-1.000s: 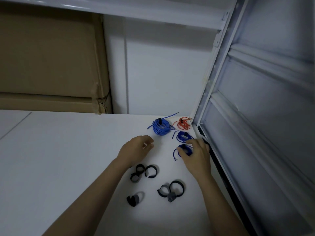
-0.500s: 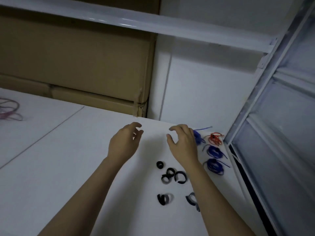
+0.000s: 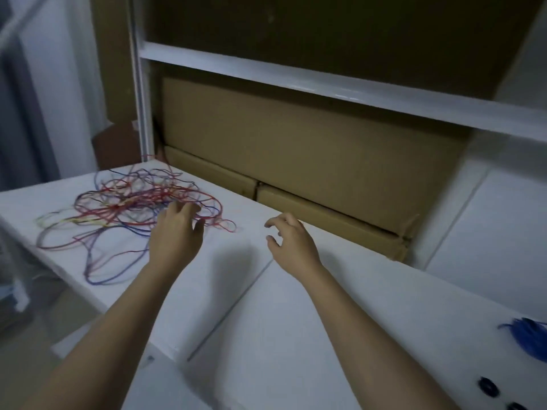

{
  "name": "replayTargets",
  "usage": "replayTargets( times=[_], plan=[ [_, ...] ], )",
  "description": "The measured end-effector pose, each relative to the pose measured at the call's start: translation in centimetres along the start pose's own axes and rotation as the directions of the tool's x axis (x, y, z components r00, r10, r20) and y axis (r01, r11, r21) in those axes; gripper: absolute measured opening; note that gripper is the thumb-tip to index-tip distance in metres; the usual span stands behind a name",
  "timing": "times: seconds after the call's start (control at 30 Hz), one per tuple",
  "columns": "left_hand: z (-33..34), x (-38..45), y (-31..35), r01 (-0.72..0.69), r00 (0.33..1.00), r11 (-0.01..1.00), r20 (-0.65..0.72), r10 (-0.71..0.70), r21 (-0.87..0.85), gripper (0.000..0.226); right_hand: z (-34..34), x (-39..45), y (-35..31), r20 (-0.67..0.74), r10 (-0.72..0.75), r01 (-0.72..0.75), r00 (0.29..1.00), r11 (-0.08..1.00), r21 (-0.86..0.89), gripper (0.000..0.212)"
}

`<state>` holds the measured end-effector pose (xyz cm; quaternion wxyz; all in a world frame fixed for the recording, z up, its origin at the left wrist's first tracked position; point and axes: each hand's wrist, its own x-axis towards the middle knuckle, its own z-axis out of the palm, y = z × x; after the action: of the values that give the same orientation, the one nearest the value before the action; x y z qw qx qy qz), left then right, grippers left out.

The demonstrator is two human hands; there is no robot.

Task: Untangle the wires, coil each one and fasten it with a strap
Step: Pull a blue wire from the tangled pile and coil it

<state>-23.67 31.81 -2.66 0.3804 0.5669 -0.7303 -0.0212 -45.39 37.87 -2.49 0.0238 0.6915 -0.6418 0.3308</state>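
Both hands have swung away from the coiled blue wire (image 3: 529,335) toward the tangle (image 3: 127,208); left hand (image 3: 176,232) open at its near edge, right hand (image 3: 291,242) loosely curled, empty, probably seeking another wire.

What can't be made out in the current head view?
- Blue coiled wire bundle: cut off by the right edge.
- Black strap rings: small, the lower one cut off by the bottom edge.
- Tangled red, blue and yellow wire pile: motion-blurred; strand count unclear.
- Left hand: fingertip contact with the wires unclear.
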Motion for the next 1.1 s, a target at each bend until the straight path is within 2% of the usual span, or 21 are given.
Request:
replayTargets(
  times=[0.1, 0.27, 0.53, 0.7, 0.93, 1.03, 1.1],
  plan=[
    [-3.2, 3.3, -7.3, 0.053, 0.998, 0.995, 0.03, -0.055, 0.09, 0.031, 5.2, 4.3, -4.9, 0.044, -0.027, 0.026, 0.999, 1.0, 0.018, 0.026],
    [-6.5, 8.3, -16.7, 0.057, 0.995, 0.985, 0.07, -0.07, 0.165, 0.032, 12.2, 11.0, -12.2, 0.117, -0.039, 0.031, 0.992, 0.997, 0.069, 0.029],
    [-6.0, 17.5, -25.8, 0.06, 0.986, 0.988, 0.147, -0.081, 0.143, 0.038, 19.6, 22.8, -18.7, 0.101, -0.09, 0.086, 0.991, 0.995, 0.043, 0.024],
    [-3.7, 23.8, -30.1, -0.026, 0.977, 0.988, 0.214, -0.007, 0.15, 0.042, 24.8, 30.7, -20.7, 0.117, -0.095, 0.087, 0.989, 0.994, 0.073, 0.022],
    [0.1, 30.5, -34.8, -0.125, 0.934, 0.988, 0.347, 0.085, 0.093, 0.042, 31.2, 37.1, -21.5, 0.33, -0.083, 0.122, 0.94, 0.988, -0.097, 0.021],
    [1.7, 32.1, -36.9, -0.201, 0.885, 0.978, 0.439, 0.157, 0.055, 0.04, 33.0, 37.1, -21.6, 0.47, 0.031, 0.053, 0.882, 0.985, -0.164, 0.021],
    [2.6, 32.9, -38.1, -0.254, 0.837, 0.967, 0.505, 0.209, 0.021, 0.036, 33.6, 36.8, -21.5, 0.508, 0.119, -0.015, 0.853, 0.979, -0.205, 0.022]
  ],
)
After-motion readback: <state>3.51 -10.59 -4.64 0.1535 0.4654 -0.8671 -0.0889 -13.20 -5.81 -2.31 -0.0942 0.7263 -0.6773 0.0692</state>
